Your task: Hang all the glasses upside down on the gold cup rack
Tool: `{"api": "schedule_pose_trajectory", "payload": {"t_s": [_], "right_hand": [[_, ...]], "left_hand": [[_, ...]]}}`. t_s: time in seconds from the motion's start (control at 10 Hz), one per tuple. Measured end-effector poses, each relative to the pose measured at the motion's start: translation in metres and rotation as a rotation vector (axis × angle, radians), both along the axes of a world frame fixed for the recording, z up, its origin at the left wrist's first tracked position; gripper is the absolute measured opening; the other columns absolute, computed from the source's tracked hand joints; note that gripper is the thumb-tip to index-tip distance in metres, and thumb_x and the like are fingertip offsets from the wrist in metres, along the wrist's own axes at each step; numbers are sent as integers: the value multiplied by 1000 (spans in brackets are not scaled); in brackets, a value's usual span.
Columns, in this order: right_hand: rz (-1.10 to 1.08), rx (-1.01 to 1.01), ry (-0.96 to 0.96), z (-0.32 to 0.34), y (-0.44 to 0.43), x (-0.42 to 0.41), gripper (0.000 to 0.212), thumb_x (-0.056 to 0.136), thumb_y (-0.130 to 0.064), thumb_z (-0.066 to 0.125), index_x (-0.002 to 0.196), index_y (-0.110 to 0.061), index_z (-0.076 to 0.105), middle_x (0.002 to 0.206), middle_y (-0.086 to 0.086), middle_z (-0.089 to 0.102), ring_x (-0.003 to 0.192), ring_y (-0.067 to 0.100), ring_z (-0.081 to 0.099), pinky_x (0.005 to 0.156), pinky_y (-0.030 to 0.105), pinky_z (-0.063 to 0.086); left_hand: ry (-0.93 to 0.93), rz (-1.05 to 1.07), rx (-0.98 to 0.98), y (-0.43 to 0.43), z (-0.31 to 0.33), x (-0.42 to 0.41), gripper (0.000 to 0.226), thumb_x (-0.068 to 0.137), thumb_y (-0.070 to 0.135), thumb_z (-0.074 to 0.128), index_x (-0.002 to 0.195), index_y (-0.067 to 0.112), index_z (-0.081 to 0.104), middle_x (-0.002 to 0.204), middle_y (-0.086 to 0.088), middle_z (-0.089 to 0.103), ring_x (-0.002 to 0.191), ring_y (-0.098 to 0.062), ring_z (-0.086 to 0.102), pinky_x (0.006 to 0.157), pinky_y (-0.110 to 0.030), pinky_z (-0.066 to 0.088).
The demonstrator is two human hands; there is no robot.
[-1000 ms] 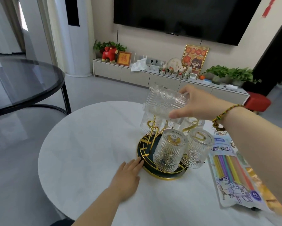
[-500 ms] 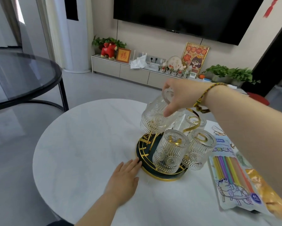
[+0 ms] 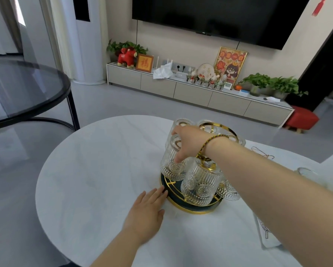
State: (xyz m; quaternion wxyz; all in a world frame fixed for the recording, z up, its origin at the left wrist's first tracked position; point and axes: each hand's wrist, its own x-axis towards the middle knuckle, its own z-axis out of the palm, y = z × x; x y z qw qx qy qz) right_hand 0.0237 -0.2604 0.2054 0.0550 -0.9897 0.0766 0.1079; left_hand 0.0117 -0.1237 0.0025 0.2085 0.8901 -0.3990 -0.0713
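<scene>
Ribbed clear glass, mouth down and upright on the gold wire cup rack, sits under my right hand, fingers gripping it, while my flat, unclenched left hand touches the rack's base.

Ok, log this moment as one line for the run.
right hand: grip on upside-down glass at gold cup rack | left hand: flat on white table, fingertips at rack base | glass not released

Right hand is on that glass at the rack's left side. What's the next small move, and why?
Probably let go and lift the right hand clear. The glass already hangs upside down over the rack, level with its neighbours, so it looks seated. Keep the left hand at the base rim until the grip is off. Another glass seems to wait at far right.
</scene>
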Motion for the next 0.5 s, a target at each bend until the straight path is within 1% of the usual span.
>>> {"api": "schedule_pose_trajectory", "payload": {"t_s": [0.2,0.3,0.4,0.5], "right_hand": [[8,-3,-35,-6,1,-3,75,67,-27,72,128,-8,33,130,11,48,118,29,42,91,37,41],[11,-14,-39,-7,3,-7,76,70,-27,70,131,-10,29,135,12,45,123,30,39,95,39,40],[5,11,-98,-1,2,-19,77,72,-29,68,134,-12,26,140,11,39,129,29,31,101,39,34],[-10,130,-346,6,1,-39,58,78,-25,61,129,-13,36,140,7,39,130,24,27,105,32,24]], "left_hand": [[0,7,10,-1,-1,1,52,95,28,29,142,30,7,155,11,4,142,-7,6,117,-29,-1],[24,7,21,1,3,1,53,95,28,31,142,30,8,155,10,5,142,-7,6,117,-29,-1],[37,64,14,8,6,-4,51,95,26,30,142,30,11,155,9,8,142,-7,7,116,-28,-1],[1,104,65,20,11,-14,47,96,26,29,141,28,17,155,7,10,142,-7,8,117,-28,1]]}}
